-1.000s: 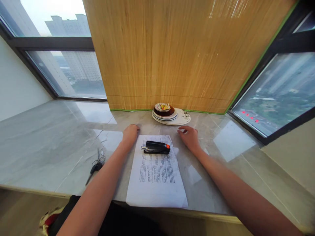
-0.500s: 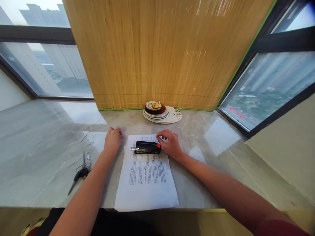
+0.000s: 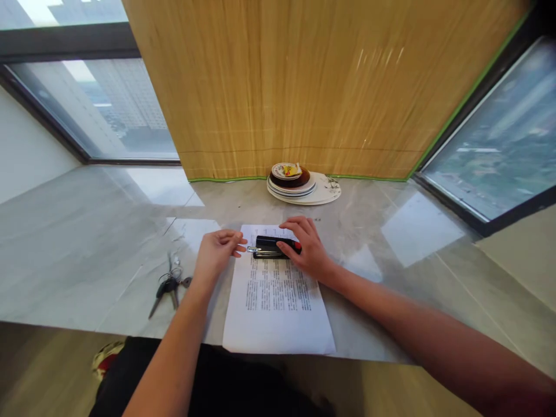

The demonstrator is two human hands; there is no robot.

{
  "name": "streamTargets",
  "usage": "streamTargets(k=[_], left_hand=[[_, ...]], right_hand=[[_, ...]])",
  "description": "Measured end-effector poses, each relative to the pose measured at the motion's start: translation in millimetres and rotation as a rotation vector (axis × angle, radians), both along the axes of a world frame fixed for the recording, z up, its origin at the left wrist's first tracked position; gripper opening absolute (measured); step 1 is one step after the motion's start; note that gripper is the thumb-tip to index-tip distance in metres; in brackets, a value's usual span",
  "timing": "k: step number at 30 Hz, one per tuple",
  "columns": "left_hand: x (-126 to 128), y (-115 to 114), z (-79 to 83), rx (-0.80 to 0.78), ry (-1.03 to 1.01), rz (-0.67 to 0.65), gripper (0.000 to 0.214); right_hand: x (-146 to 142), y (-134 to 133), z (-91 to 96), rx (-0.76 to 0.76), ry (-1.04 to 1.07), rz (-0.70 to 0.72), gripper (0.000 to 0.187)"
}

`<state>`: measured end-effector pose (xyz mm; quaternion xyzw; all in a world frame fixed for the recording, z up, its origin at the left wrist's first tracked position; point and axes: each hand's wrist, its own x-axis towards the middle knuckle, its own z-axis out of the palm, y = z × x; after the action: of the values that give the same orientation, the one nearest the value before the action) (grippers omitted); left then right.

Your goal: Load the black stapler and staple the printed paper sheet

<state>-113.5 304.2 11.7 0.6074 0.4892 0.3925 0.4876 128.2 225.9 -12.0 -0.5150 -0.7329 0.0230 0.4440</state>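
Observation:
A black stapler with a red end lies across a sheet of printed paper, its metal piece sticking out on the left. My right hand reaches over the stapler's red end. Its thumb lies against the black body, while the fingers stay spread beyond the far side. Just left of the metal piece is my left hand, its fingers bent and drawn together at the tips. Whether anything is between them, or whether they touch the metal, I cannot make out.
A bunch of keys lies left of my left forearm. Stacked plates with a small yellow packet on top stand at the back, before the bamboo blind. The grey stone surface ends at a front edge beneath the paper.
My left hand has moved right, from beside the paper to the stapler's metal end. My right hand has opened from a pinch and come over the red end. The view has shifted.

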Motion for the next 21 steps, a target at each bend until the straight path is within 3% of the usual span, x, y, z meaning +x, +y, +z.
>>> streamTargets(k=[4,7,9,13,17,21], left_hand=[[3.5,-7.3,-3.0,0.112,0.087,0.045,0.034],[2.5,-10.2,-0.7,0.259,0.181,0.064,0.022],[1.5,-12.0,-0.1,0.270,0.181,0.042,0.017],[1.8,-13.5,-2.9,0.248,0.220,0.015,0.024],[7.8,-13.8,-5.6,0.287,0.316,-0.025,0.012],[14.0,-14.3,-6.5,0.344,0.350,-0.084,0.018]], right_hand=[[0.5,1.6,-1.5,-0.118,-0.004,0.035,0.033],[1.0,2.6,-2.9,-0.226,-0.035,0.115,0.027],[1.0,2.8,-4.1,-0.268,-0.029,0.152,0.021],[1.2,3.3,-6.1,-0.280,0.008,0.166,0.019],[1.8,3.7,-7.0,-0.250,0.027,0.177,0.025],[2.2,3.5,-6.8,-0.244,0.015,0.179,0.024]])
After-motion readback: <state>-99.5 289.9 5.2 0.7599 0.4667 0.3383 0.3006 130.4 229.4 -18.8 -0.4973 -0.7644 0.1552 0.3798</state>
